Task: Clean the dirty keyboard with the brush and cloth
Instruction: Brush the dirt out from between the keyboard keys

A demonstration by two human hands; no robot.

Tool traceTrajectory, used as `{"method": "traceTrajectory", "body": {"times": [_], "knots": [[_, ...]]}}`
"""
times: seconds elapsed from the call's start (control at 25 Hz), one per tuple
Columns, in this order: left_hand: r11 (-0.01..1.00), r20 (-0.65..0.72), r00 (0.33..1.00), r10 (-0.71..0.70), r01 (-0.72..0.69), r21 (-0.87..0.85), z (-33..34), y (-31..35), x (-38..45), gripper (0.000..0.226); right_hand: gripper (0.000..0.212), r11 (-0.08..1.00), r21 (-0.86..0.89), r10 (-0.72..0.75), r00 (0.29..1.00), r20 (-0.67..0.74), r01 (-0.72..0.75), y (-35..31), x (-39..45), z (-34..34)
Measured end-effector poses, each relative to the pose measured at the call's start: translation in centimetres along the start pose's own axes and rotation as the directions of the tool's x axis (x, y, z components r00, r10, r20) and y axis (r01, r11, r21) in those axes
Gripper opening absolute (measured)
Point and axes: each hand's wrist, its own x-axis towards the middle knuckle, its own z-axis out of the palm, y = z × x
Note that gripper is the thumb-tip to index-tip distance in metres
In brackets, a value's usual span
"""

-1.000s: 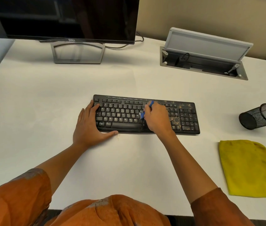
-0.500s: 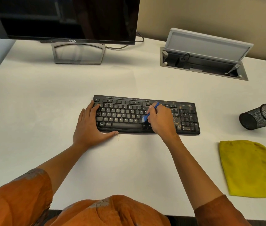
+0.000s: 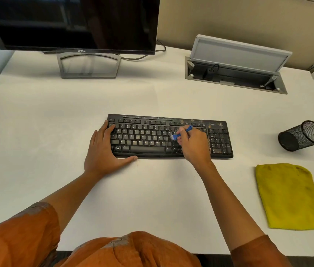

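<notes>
While orange sleeves fill the near edge, a yellow cloth lies flat on the white tabletop at the right. Farther in, the left hand rests spread against the left end of the black keyboard, and the right hand pinches a blue brush on its keys. A mesh cup lies tipped; a monitor stands behind.
</notes>
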Motion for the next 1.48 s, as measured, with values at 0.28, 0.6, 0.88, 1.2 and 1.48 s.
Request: {"method": "traceTrajectory", "body": {"times": [0.28,0.6,0.88,1.2,1.48], "knots": [[1.0,0.002,1.0,0.003,-0.003,-0.004,-0.1,0.1,0.0,0.119,0.035,0.993,0.119,0.016,1.0,-0.018,-0.014,0.5,-0.7,-0.2],[1.0,0.017,1.0,0.006,-0.006,-0.005,0.0,-0.1,0.0,0.122,0.038,0.996,0.075,0.058,0.998,-0.024,-0.056,0.1,-1.0,-0.4],[1.0,0.006,1.0,0.006,-0.006,-0.013,0.0,0.1,0.0,0.121,0.038,0.995,-0.044,0.096,0.992,0.085,-0.093,0.1,-1.2,-0.9],[1.0,0.013,1.0,-0.003,0.003,-0.004,0.1,-0.1,0.0,0.123,0.036,0.995,-0.044,0.095,0.985,0.145,-0.09,0.8,-1.5,-1.9],[1.0,0.008,1.0,-0.004,0.004,-0.005,0.3,-0.4,0.0,0.124,0.018,0.983,0.171,-0.061,0.996,-0.059,0.07,1.1,-2.1,-1.8]]}}
